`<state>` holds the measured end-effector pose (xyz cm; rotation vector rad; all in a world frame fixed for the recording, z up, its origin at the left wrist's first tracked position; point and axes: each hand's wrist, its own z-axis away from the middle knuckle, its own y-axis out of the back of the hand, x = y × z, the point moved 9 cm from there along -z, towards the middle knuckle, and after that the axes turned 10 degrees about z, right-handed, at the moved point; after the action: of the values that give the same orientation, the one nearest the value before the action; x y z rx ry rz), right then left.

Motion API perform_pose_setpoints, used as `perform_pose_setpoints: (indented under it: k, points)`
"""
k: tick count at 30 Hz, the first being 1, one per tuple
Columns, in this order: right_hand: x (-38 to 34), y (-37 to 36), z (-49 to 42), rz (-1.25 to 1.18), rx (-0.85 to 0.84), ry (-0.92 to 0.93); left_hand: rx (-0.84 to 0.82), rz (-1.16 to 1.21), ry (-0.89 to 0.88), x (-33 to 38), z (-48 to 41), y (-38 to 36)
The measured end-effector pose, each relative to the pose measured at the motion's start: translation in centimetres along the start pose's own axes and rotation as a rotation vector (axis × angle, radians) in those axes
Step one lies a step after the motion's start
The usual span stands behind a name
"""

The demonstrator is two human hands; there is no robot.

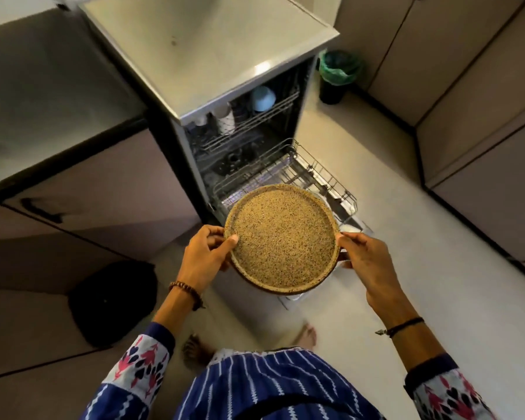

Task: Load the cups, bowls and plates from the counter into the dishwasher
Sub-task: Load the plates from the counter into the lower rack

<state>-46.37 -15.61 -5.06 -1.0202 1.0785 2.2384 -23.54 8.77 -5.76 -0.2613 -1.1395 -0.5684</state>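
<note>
Both hands hold a round speckled plate level in the air, face up, over the pulled-out lower rack of the dishwasher. The left hand grips the plate's left rim, thumb curled over the top edge and fingers bent beneath it. The right hand grips the right rim the same way, thumb tip on the edge and fingers tucked under. The plate hides much of the lower rack; the wire tines that show behind it carry nothing that can be made out. The upper rack sits partly inside the machine and holds a pale blue cup and a white cup, both upended. The counter lies to the left of the dishwasher. A black bin with a green liner stands on the floor beyond the machine's right side, and a dark bag rests on the floor at lower left. The person's bare feet show below the plate.
</note>
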Motion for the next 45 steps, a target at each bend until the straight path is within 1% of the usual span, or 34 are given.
perform_pose_setpoints:
  k: [6, 9, 14, 18, 28, 33, 35, 38, 42, 45]
  points:
    - [3.6, 7.5, -5.6, -0.038, 0.004, -0.037, 0.018, -0.025, 0.043, -1.1, -0.8, -10.0]
    - [5.3, 8.9, -8.7, -0.053, 0.002, -0.073, 0.048, 0.005, 0.064, -1.9, -1.8, -13.2]
    - [7.3, 9.5, -14.2, -0.038, -0.018, -0.114, 0.067, -0.002, 0.107, -3.8, -4.3, -16.9]
    - [8.1, 9.4, -18.2, -0.043, -0.021, -0.136, 0.032, -0.09, 0.127, -4.6, -7.6, -18.9]
    - [8.2, 8.6, -28.9, 0.039, -0.072, -0.13, 0.039, -0.077, 0.206, -6.6, -13.9, -23.9]
    - [9.1, 7.5, -36.5, 0.132, -0.175, -0.104, 0.109, -0.003, 0.33, -9.5, -16.0, -27.0]
    - [9.1, 6.9, -39.9, 0.16, -0.23, -0.073, 0.129, 0.003, 0.379, -10.9, -16.8, -29.0]
    - [9.3, 6.0, -45.2, 0.218, -0.317, -0.035, 0.202, 0.047, 0.439, -13.4, -17.9, -32.7]
    - [9.8, 5.6, -52.5, 0.32, -0.399, 0.03, 0.272, 0.193, 0.548, -17.2, -19.8, -40.1]
    - [9.9, 5.0, -57.3, 0.392, -0.445, 0.074, 0.27, 0.333, 0.637, -19.9, -21.2, -45.9]
